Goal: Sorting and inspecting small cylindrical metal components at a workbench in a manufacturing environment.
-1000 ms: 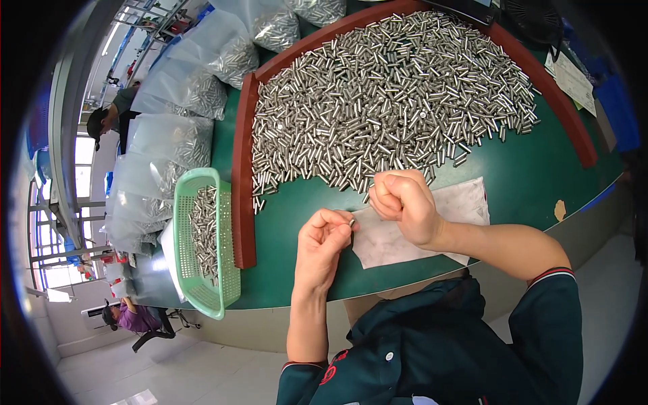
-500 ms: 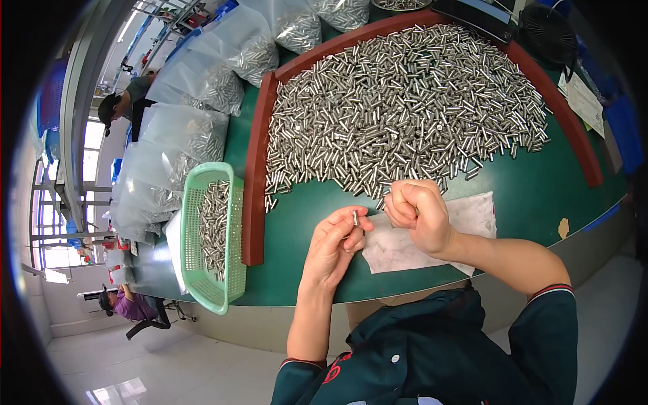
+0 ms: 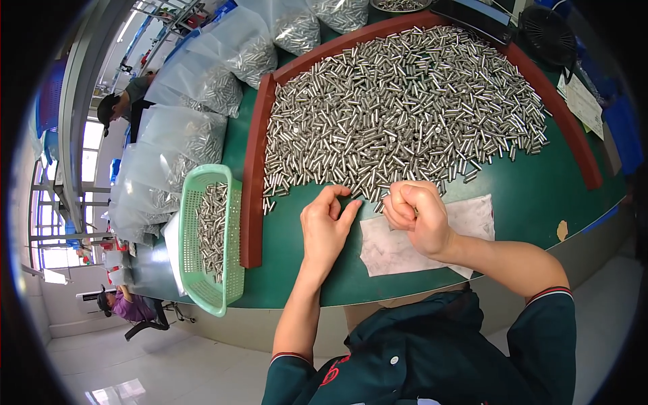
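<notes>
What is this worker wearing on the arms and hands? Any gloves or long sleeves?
No gloves: the left hand and right hand are bare, with no rings or watch visible. The forearms are uncovered too. The person wears a dark green short-sleeved shirt with buttons at the front; each sleeve ends in a cuff edged with thin red and white stripes.
</notes>
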`<control>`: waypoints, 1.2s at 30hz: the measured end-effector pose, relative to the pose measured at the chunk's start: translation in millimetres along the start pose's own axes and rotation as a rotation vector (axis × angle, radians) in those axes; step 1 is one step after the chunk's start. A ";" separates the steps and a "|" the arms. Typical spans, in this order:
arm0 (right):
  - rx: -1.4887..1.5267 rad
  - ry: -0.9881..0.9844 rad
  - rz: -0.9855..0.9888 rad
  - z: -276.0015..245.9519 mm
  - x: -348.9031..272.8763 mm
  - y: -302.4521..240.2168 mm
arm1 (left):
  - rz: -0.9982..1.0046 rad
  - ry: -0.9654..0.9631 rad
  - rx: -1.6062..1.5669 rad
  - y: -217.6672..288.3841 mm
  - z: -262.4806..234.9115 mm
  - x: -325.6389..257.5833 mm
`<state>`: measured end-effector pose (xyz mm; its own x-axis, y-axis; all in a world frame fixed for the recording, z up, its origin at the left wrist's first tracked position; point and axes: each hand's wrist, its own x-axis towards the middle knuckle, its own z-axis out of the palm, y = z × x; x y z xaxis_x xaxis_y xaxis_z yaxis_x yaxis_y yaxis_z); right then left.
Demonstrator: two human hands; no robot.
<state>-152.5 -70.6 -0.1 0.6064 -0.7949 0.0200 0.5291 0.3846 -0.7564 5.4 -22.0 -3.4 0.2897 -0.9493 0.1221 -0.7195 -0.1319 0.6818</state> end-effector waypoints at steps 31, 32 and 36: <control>0.165 0.029 0.016 -10.7 -1.1 -5.9 | 0.093 -0.248 -0.030 26.8 9.2 -30.9; 0.165 0.030 0.017 -10.9 -1.0 -5.4 | 0.095 -0.244 -0.033 26.5 9.2 -31.1; 0.165 0.012 0.006 -12.2 -0.5 -3.9 | 0.094 -0.240 -0.037 25.6 9.9 -30.7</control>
<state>-162.1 -77.5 -5.2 0.6032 -0.7976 0.0070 0.6163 0.4605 -0.6389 -28.2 1.0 3.1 0.0620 -0.9980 0.0144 -0.7114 -0.0340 0.7020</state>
